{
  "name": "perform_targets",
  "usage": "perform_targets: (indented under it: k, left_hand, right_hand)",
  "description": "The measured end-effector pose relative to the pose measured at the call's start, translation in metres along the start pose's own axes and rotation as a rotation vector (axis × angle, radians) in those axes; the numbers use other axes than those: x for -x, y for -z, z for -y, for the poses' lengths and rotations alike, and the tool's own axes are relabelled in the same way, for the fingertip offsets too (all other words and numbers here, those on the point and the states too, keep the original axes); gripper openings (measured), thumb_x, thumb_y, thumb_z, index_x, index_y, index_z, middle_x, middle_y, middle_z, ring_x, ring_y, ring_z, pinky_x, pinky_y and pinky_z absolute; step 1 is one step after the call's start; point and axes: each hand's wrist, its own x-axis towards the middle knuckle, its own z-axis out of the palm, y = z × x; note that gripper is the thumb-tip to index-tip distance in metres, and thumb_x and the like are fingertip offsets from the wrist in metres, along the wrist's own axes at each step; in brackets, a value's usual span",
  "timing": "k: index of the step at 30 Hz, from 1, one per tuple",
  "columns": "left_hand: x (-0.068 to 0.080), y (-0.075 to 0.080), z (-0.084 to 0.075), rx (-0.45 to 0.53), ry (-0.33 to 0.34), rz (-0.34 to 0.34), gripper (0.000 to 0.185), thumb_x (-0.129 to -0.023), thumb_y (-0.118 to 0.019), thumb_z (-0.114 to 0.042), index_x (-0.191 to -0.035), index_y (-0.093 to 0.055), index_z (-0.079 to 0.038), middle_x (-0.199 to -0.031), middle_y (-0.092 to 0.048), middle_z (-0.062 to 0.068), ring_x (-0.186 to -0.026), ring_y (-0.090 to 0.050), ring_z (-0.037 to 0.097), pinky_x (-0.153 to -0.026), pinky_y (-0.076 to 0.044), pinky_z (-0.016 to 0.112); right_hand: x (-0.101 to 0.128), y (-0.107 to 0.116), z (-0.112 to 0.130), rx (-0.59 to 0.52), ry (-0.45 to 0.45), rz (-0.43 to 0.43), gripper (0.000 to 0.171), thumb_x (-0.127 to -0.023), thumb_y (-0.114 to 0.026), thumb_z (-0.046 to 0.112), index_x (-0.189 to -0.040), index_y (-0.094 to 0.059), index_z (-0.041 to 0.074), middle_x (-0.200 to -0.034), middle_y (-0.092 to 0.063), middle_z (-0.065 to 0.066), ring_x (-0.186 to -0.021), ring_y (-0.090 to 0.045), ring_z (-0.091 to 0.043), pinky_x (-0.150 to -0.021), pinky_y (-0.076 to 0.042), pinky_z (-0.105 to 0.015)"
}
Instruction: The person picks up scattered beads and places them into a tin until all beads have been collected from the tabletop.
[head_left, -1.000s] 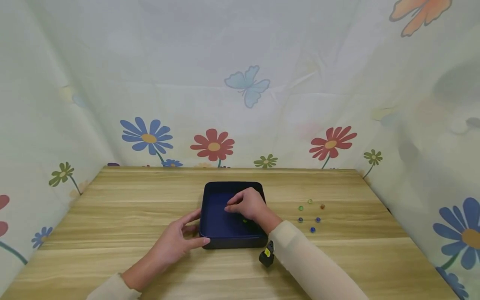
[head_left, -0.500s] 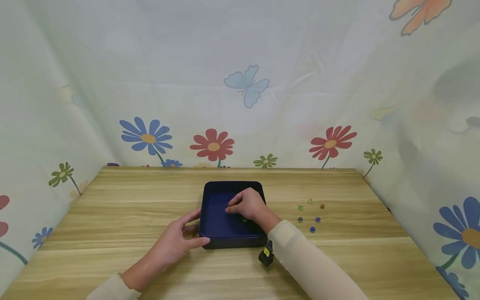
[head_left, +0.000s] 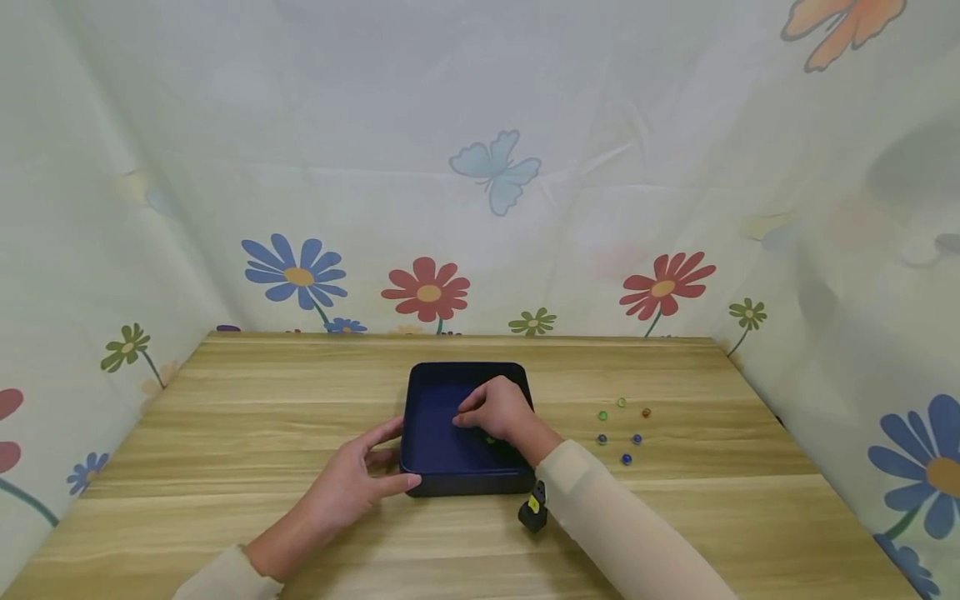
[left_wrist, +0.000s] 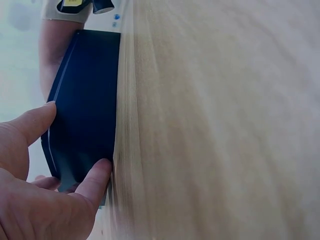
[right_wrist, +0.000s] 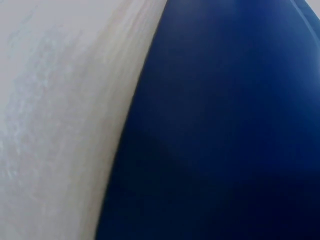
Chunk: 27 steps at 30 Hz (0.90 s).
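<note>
Dark blue inside with blackish outer walls, a rectangular tray (head_left: 474,484) sits on the wood-grain worktop (head_left: 315,375). The left hand (head_left: 348,487) grips its near left corner, thumb on the near wall, fingers against the left side. The right hand (head_left: 501,410) dips inside, thumb and forefinger tips together; whether anything is pinched between them cannot be told. A greenish marble (head_left: 491,440) shows inside, partly hidden by that hand. Right of the tray lie two green marbles (head_left: 603,415), an orange marble (head_left: 646,412) and three blue marbles (head_left: 626,459).
</note>
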Motion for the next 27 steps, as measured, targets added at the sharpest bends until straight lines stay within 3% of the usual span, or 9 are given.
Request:
perform_targets:
  k: [27]
  left_hand:
    - [0.0002, -0.0006, 0.0002, -0.011, 0.003, -0.015, 0.088, -0.082, -0.088, -0.023, -0.157, -0.042, -0.018, -0.159, -0.046, 0.012, -0.137, -0.056, 0.037, -0.102, -0.056, 0.042]
  right_hand:
    - [-0.0007, 0.0005, -0.0004, -0.002, 0.018, -0.013, 0.014, -0.083, -0.087, 0.028, -0.092, -0.084, 0.018, -0.099, -0.078, 0.001, -0.086, -0.066, -0.012, -0.069, -0.055, -0.025]
